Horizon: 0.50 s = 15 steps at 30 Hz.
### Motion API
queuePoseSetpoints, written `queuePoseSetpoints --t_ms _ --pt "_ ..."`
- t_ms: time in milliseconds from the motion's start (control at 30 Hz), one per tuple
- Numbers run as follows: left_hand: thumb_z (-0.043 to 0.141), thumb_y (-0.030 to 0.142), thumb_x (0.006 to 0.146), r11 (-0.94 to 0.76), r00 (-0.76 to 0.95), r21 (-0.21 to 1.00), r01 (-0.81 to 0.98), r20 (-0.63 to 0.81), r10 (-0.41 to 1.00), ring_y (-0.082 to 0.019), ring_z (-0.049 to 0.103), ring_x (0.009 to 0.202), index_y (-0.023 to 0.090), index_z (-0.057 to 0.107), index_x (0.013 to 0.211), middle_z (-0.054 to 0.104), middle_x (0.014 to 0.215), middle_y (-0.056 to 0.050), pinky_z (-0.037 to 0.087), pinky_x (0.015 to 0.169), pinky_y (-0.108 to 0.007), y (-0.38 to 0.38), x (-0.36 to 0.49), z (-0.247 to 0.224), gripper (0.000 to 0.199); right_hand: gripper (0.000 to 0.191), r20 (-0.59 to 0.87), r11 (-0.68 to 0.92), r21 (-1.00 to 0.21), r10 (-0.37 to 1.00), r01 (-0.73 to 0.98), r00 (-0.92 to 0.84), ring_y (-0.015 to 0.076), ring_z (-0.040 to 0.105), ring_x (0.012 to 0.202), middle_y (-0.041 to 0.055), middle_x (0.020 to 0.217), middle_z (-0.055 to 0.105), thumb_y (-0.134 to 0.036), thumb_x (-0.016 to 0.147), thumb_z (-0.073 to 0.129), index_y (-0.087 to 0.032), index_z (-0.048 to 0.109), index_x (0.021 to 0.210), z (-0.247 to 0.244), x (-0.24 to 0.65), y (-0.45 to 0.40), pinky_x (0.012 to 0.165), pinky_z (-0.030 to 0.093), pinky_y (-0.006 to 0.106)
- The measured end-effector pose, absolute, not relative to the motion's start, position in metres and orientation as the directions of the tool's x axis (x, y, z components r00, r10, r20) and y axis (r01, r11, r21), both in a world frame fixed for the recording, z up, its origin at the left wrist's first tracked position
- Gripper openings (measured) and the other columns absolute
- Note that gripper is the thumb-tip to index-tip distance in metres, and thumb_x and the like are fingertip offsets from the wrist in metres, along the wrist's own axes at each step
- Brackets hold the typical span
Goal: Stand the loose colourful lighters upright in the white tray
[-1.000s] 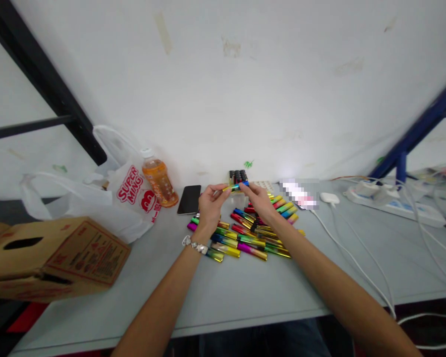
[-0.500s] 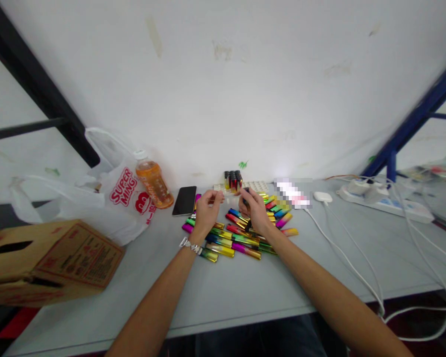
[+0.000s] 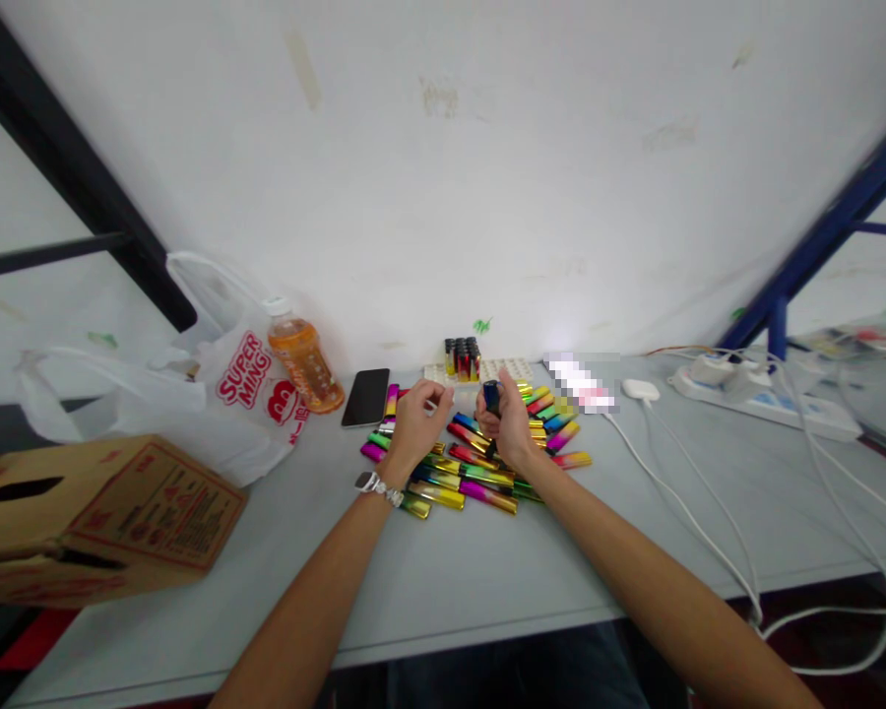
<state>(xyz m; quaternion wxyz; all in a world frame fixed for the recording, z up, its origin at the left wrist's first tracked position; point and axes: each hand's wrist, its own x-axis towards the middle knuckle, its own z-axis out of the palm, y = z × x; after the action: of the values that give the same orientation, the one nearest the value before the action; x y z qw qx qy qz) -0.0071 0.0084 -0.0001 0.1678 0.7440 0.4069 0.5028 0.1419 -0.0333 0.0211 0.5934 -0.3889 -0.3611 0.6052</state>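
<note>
My right hand [image 3: 508, 423] is closed around a lighter [image 3: 491, 396] with a dark blue-black top, held upright, the thumb raised beside it. The rest of that lighter is hidden by my fingers. To its left, my left hand [image 3: 417, 418] has thumb and fingertips pinched together; what is between them, if anything, is too small to make out. Beneath both hands lies a spread of shiny, multicoloured lighters [image 3: 488, 496]. Behind them, several black-topped lighters [image 3: 462, 360] stand upright in a white tray with holes [image 3: 513, 372].
A black phone [image 3: 366, 398], an orange drink bottle [image 3: 306, 362], a white plastic bag [image 3: 228, 414] and a cardboard box [image 3: 148, 512] are on the left. At right are a lit phone [image 3: 580, 384], a white charger [image 3: 641, 391], a power strip [image 3: 772, 402] and loose cables.
My right hand has turned, so the dark lighter top now points up with the thumb raised. My left hand has shifted slightly right and stays pinched.
</note>
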Motion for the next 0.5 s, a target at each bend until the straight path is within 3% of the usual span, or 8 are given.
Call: queuePoseSetpoints --t_ms 267,500 --pt "0.056 0.029 0.093 -0.629 0.228 0.591 0.505 0.611 0.758 -0.015 0.06 0.073 0.019 0.06 0.073 0.063 0.077 -0.001 0.048 0.073 -0.029 0.012 -0.011 -0.005 0.023 0.059 -0.078 -0.079 -0.887 0.997 -0.455 -0.02 0.0063 0.015 0.037 -0.0081 0.039 0.023 -0.074 0.084 0.042 -0.022 0.044 0.057 0.024 0.142 -0.034 0.038 0.009 0.022" --pt "0.057 0.027 0.093 -0.621 0.242 0.58 0.527 0.599 0.764 -0.017 0.062 0.079 0.019 0.061 0.077 0.064 0.08 -0.002 0.049 0.076 -0.03 0.013 -0.012 -0.007 0.018 0.049 -0.075 -0.034 -0.939 0.992 -0.343 0.107 0.0069 0.019 0.035 -0.0067 0.041 0.027 -0.059 0.086 0.045 -0.023 0.042 0.054 0.014 0.142 -0.027 0.038 0.011 0.023"
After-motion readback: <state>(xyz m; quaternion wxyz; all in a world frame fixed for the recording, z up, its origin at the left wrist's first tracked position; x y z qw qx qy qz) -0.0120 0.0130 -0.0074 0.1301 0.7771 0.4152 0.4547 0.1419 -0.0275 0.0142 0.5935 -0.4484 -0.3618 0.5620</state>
